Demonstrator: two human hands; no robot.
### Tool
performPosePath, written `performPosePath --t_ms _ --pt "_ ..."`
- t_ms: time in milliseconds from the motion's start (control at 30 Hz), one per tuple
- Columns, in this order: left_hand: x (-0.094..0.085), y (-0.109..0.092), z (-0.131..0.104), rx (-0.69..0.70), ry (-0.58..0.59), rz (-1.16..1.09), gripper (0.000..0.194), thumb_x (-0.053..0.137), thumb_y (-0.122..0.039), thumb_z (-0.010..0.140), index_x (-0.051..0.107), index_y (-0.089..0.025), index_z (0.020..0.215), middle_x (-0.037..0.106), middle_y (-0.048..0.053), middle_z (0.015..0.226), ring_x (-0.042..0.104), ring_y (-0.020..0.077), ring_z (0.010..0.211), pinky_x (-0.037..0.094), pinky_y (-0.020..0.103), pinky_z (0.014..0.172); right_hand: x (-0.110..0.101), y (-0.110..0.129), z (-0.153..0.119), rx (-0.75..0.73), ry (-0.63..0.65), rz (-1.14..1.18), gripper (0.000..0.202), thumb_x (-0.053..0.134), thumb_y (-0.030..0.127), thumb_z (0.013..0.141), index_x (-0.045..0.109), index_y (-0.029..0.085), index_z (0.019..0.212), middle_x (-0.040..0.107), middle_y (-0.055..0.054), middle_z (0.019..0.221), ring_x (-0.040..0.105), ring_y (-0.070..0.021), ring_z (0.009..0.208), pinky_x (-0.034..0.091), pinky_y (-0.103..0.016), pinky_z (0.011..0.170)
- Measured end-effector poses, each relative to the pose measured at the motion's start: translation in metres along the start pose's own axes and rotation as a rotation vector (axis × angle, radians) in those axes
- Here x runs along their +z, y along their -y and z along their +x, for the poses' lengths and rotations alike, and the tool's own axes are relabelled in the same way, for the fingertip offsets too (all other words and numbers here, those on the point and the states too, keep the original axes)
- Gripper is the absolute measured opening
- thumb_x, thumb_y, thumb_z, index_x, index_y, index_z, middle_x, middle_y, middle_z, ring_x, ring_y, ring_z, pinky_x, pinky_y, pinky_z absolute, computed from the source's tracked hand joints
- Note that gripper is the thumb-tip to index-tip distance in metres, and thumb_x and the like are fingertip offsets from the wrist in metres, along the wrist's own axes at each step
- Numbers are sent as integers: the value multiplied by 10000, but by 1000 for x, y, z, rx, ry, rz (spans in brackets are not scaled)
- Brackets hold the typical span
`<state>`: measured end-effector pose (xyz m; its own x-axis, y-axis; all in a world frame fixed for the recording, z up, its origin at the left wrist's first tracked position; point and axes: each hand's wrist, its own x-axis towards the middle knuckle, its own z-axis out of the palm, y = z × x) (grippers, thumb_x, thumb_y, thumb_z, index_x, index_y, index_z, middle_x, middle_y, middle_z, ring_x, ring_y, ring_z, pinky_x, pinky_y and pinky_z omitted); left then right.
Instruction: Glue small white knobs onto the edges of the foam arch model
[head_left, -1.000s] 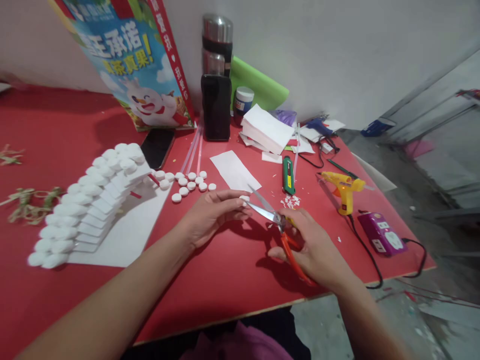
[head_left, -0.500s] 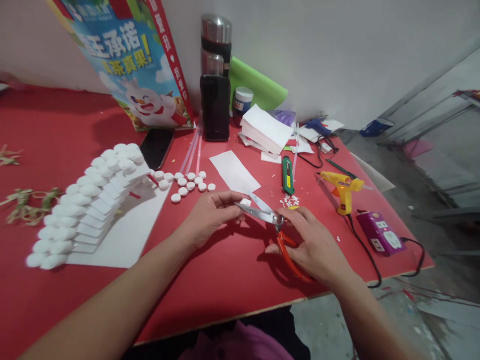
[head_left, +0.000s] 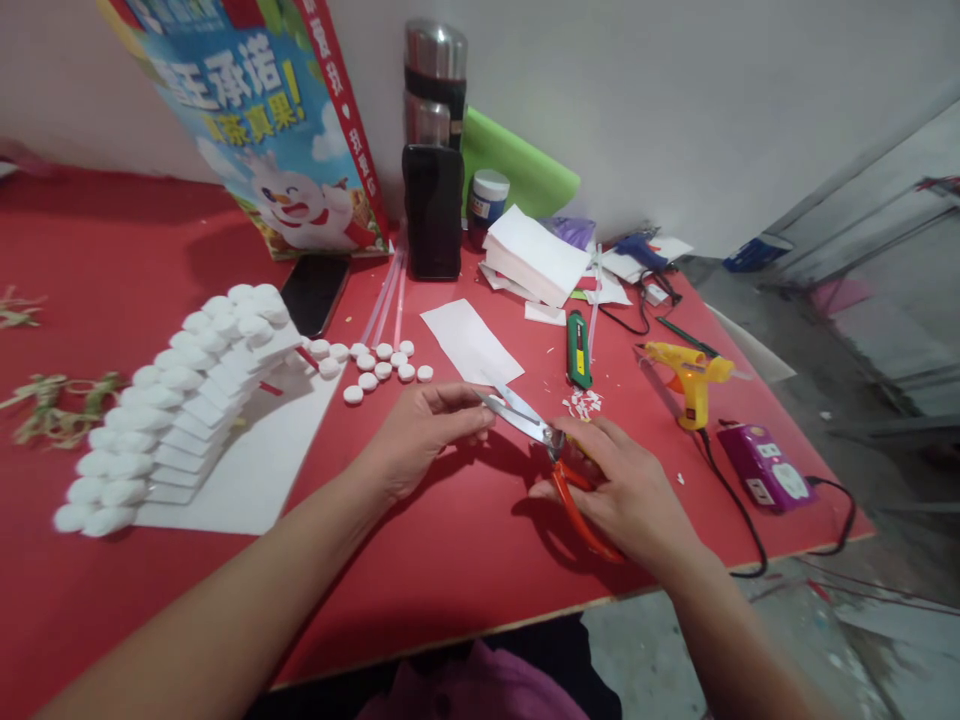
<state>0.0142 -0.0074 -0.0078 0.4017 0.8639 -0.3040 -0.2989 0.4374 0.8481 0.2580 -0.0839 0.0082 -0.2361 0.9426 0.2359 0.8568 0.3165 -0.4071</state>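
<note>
My right hand (head_left: pixel 619 485) is closed around the orange handles of a pair of scissors (head_left: pixel 529 420), whose blades point left. A small white piece (head_left: pixel 495 400) is pinched in the fingertips of my left hand (head_left: pixel 431 425), right at the blades; most of it is hidden. Beyond my hands lies a white paper strip (head_left: pixel 472 345). White round pieces (head_left: pixel 382 370) are scattered left of the strip. A curved row of stacked white pieces (head_left: pixel 172 400) stands on a white sheet (head_left: pixel 277 480) at the left. White scraps (head_left: pixel 583 403) lie just past the scissors.
A green utility knife (head_left: pixel 578 350), a yellow glue gun (head_left: pixel 688 375) and a purple power box (head_left: pixel 765 468) are on the right. At the back stand a propped phone (head_left: pixel 433 215), a steel flask (head_left: pixel 435 60) and a printed bag (head_left: pixel 292 150). The table's front edge runs close to me.
The scissor blades have closed in on the small white piece at my left fingertips. My right hand has squeezed the handles together. The view has shifted slightly.
</note>
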Motion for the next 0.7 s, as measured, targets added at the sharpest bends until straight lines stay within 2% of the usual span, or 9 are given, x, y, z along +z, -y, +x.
performPosePath --t_ms 200,500,700 --pt "1 0 0 19 -7 8 158 909 -261 734 865 -189 868 730 25 736 596 110 678 458 232 664 1 0 -2 -27 -21 -18 398 653 491 1024 678 204 1298 728 -114 1021 736 -269 847 581 -374 724" --pt "-1 -2 0 28 -20 76 179 905 -292 745 863 -188 883 712 28 716 585 130 685 441 254 653 -2 0 -3 -32 2 -15 386 635 511 1039 679 212 1278 772 -127 1072 767 -272 878 598 -382 735" --pt "1 -2 0 -4 -3 69 212 926 -323 722 849 -174 850 708 34 725 584 127 682 450 247 646 -2 0 -7 -47 -9 -23 337 605 461 1063 667 208 1277 779 -102 1003 760 -243 806 578 -346 691"
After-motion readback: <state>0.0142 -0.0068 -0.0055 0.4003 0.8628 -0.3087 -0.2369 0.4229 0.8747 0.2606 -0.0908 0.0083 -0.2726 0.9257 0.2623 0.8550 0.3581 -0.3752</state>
